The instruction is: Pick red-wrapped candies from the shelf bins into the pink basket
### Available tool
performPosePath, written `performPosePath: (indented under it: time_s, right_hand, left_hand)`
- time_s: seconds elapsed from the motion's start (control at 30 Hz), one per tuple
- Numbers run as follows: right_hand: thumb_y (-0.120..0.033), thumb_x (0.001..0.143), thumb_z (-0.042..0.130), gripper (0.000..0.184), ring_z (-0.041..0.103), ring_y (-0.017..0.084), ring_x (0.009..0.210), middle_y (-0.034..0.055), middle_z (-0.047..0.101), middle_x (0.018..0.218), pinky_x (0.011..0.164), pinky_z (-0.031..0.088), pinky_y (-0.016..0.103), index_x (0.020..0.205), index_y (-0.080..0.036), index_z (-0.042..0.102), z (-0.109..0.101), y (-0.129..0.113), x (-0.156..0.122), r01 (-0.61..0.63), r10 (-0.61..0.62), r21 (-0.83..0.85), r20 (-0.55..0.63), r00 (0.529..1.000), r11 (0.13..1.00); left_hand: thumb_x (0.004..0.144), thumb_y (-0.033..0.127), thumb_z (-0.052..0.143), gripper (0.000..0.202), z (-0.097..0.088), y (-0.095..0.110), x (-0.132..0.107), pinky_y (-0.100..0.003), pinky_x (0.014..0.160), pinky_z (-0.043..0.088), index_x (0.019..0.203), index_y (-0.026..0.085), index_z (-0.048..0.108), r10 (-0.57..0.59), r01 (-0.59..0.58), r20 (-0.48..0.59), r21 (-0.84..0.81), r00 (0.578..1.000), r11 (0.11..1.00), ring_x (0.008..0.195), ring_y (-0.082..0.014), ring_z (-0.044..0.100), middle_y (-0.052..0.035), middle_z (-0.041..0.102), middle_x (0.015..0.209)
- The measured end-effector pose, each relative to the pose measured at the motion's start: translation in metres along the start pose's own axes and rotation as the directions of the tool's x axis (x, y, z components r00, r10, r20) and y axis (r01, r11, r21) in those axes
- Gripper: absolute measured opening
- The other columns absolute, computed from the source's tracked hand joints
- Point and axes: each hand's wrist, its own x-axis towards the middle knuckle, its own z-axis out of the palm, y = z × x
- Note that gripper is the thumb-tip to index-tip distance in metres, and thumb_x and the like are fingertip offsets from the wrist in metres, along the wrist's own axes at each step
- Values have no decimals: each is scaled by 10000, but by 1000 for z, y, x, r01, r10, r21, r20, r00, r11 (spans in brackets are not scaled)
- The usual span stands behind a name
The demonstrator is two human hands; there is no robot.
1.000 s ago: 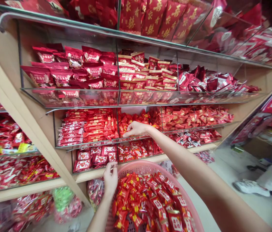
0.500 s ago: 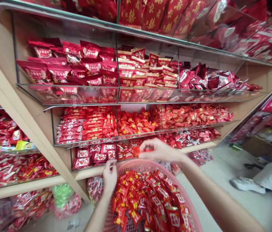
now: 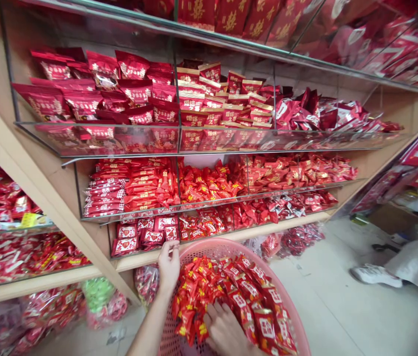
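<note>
My left hand is closed on the far rim of a pink plastic basket that I hold up in front of the shelves. The basket is heaped with red wrapped candies. My right hand lies low in the basket among the candies, fingers spread and dug into the pile; whether it grips any is hidden. Just above and behind the basket, glass-fronted shelf bins hold red candies of the same kind.
Glass shelves full of red packets rise in front of me, with a slanted wooden upright at the left. Bagged sweets lie under the bottom shelf. At the right, on the floor, a white shoe and a white bag belong to another person.
My right hand has come down from the middle shelf bin, passed over the basket rim with a red candy, and now sits in the basket's pile. The left hand has stayed on the rim.
</note>
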Motion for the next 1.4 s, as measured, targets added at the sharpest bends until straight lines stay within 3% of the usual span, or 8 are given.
performPosePath:
  time_s: [0.5, 0.7, 0.77, 0.87, 0.97, 1.07, 1.17, 1.4]
  right_hand:
    - [-27, 773, 426, 322, 623, 265, 861, 122, 667, 932, 737, 494, 437, 933, -164, 670, 24, -29, 24, -149, 143, -95, -69, 987, 984]
    - [-187, 705, 629, 352, 604, 279, 963, 109, 645, 1057, 814, 479, 410, 1056, -189, 600, 10, -21, 14, -204, 219, 267, -26, 975, 942]
    - [-288, 685, 659, 274, 623, 239, 874, 60, 667, 941, 768, 485, 344, 939, -197, 611, 6, -12, 8, -251, 297, 575, 15, 955, 779]
    - [-468, 760, 555, 283, 611, 175, 696, -6, 607, 663, 664, 476, 282, 676, -198, 551, 5, 0, 3, -272, 356, 910, 153, 922, 312]
    - [-574, 717, 558, 385, 590, 155, 637, -14, 574, 635, 604, 469, 276, 676, -192, 531, 9, 6, 1, -310, 337, 946, 323, 884, -93]
    - [-448, 612, 691, 382, 602, 154, 658, 1, 623, 715, 626, 481, 281, 853, -172, 582, 13, 7, -4, -336, 269, 912, 393, 879, -234]
    - [-293, 574, 712, 553, 630, 199, 811, 30, 665, 895, 743, 495, 322, 1094, -182, 560, 14, 7, -9, -278, 255, 955, 295, 921, -100]
    - [-141, 674, 580, 739, 442, 218, 1232, 61, 469, 1347, 1019, 370, 344, 1366, -246, 345, 16, 2, -8, -138, 342, 829, -67, 937, 542]
  left_hand:
    - [778, 305, 500, 176, 0, 0, 0, -296, 735, 489, 850, 189, 613, 10, -10, 4, 1, 1000, 1000, 806, -175, 620, -41, 654, 840]
    - [786, 296, 495, 171, 0, 1, 0, -297, 742, 486, 855, 189, 609, 10, -11, 7, 12, 1000, 1000, 816, -176, 619, -43, 653, 842]
    - [786, 293, 497, 169, 0, 0, 0, -295, 738, 486, 855, 189, 610, 7, -7, 7, 11, 1000, 1000, 815, -176, 621, -44, 655, 845]
    - [785, 294, 499, 167, 1, -1, 1, -294, 740, 484, 852, 188, 609, 6, -6, 8, 9, 1000, 1000, 819, -177, 622, -45, 654, 845]
    - [787, 299, 495, 173, 0, -1, 1, -294, 737, 484, 855, 184, 604, 9, -9, 11, 10, 1000, 1000, 820, -177, 621, -45, 652, 847]
    - [791, 296, 488, 175, 0, 0, 0, -297, 740, 483, 861, 183, 602, 11, -11, 16, 14, 1000, 1000, 818, -175, 619, -45, 652, 852]
    - [792, 293, 484, 174, 0, 1, 0, -299, 739, 481, 861, 184, 601, 6, -6, 14, 19, 1000, 1000, 815, -175, 618, -44, 651, 849]
    - [787, 291, 488, 172, 0, 2, 0, -303, 744, 481, 861, 188, 603, 0, 0, 14, 23, 1000, 1000, 822, -175, 610, -43, 650, 855]
